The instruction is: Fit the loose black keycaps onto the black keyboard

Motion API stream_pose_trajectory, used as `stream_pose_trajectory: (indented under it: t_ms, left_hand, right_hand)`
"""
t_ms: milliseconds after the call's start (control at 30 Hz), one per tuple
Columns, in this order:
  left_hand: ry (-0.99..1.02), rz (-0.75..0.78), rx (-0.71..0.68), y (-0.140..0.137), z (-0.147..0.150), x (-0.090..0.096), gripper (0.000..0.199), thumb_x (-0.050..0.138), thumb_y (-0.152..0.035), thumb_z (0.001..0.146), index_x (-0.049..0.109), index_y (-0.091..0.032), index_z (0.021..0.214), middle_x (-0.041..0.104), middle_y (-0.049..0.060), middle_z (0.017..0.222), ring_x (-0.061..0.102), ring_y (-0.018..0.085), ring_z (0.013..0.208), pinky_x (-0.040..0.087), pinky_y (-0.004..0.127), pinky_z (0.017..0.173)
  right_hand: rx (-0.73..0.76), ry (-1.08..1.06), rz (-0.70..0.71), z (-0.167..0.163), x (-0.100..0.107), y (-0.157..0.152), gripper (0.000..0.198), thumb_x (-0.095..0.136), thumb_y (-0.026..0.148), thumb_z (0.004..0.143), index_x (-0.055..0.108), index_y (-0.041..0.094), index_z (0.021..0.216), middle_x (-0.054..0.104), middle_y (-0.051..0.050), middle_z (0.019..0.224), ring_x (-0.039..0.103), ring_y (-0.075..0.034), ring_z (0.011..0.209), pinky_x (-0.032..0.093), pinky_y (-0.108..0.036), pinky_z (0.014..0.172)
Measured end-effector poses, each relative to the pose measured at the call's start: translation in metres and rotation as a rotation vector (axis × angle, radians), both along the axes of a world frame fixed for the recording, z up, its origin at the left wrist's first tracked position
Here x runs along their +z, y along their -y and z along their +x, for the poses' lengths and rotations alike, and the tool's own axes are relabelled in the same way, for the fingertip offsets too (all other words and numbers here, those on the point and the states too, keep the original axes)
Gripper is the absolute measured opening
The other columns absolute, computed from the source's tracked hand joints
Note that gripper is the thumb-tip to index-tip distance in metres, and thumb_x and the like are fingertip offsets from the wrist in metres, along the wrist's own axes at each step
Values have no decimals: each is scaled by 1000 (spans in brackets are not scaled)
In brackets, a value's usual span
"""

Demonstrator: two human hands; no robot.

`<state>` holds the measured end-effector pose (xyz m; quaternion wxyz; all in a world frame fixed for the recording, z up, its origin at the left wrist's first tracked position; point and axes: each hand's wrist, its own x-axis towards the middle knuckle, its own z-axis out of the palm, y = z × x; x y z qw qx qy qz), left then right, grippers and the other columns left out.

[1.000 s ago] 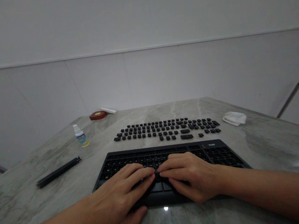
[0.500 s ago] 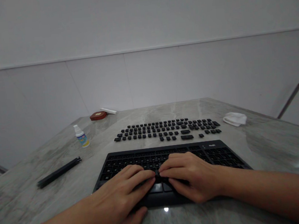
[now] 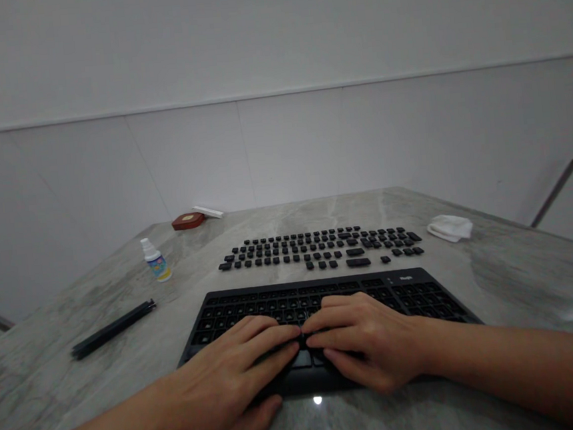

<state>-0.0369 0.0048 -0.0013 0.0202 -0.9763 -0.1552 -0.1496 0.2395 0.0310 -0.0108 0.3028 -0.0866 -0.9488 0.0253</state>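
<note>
A black keyboard (image 3: 301,381) lies in front of me, with many of its key positions showing bare, dark sockets. Over its front middle, the fingertips of both hands almost meet at one spot. My left hand (image 3: 235,373) stretches its fingers out flat to that spot, its thumb well apart near the front edge. From the other side my right hand (image 3: 368,342) bends its fingers in, the tips bunched on the keys. Whatever small dark piece lies between the fingertips is too hidden to name. Beyond the keyboard, loose black keycaps (image 3: 358,262) lie in rows on the table.
The grey marbled table (image 3: 514,289) meets a pale wall. To the left are a small white-capped bottle (image 3: 157,261) and a long dark bar (image 3: 113,329). Farther back lie a reddish-brown case (image 3: 188,221) and a white strip (image 3: 208,212). A folded white cloth (image 3: 449,227) is at right.
Both hands' fingertips have shifted very slightly on the keyboard, the left ones a little to the right. The keyboard and the loose keycaps stay in place.
</note>
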Motion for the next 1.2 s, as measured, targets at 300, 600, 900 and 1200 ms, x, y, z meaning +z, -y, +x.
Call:
stream_pose_trajectory:
  t_ms: [300, 600, 900, 1200]
  left_hand:
    - [-28, 29, -4, 1, 1, 2, 64, 57, -11, 82, 42, -5, 145, 55, 20, 142, 53, 33, 125, 55, 49, 103]
    - [-19, 2, 8, 1, 1, 1, 65, 57, -12, 83, 41, -8, 146, 56, 19, 140, 54, 34, 124, 55, 50, 102]
    - [-31, -11, 2, 1, 2, 3, 65, 57, -12, 84, 42, -9, 147, 56, 18, 140, 54, 33, 123, 55, 49, 102]
    - [-26, -39, -30, 0, 2, 4, 62, 54, -11, 84, 41, -9, 146, 57, 20, 139, 59, 33, 126, 55, 47, 104]
  right_hand:
    - [-12, 20, 7, -1, 2, 1, 28, 50, 10, 88, 69, 9, 109, 74, -13, 106, 65, -20, 81, 57, -32, 69]
    - [-34, 41, 4, 1, 0, 0, 28, 52, 14, 88, 69, 13, 110, 72, -13, 113, 66, -21, 86, 58, -34, 69]
    - [-49, -23, -6, 1, -2, -1, 26, 51, 11, 87, 69, 11, 107, 73, -13, 106, 65, -20, 83, 57, -32, 68]
    - [-41, 63, -72, 1, 1, 0, 31, 53, 14, 86, 72, 16, 111, 71, -12, 116, 64, -20, 87, 57, -34, 72]
